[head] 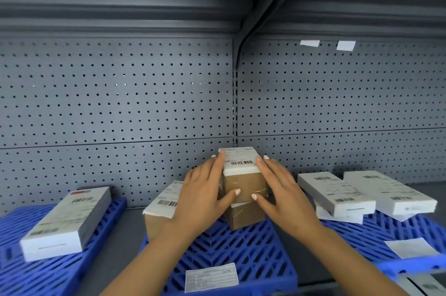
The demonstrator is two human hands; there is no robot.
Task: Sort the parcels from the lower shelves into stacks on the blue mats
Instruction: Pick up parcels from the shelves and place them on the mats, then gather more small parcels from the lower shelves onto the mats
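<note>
A small brown cardboard parcel (243, 182) with a white barcode label on top sits on another brown parcel (245, 217) on the middle blue mat (229, 250). My left hand (202, 196) holds its left side, thumb on the front face. My right hand (284, 189) holds its right side the same way. A third brown parcel (159, 209) stands to the left on that mat, partly hidden by my left hand. A flat white box (65, 219) lies on the left blue mat (31, 269). Several flat white boxes (335, 193) are stacked on the right blue mat (391, 233).
A grey perforated back panel (120, 102) rises behind the shelf, with a grey shelf overhead. Paper labels lie on the middle mat's front (211, 277) and on the right mat (410, 247). Grey shelf gaps separate the mats.
</note>
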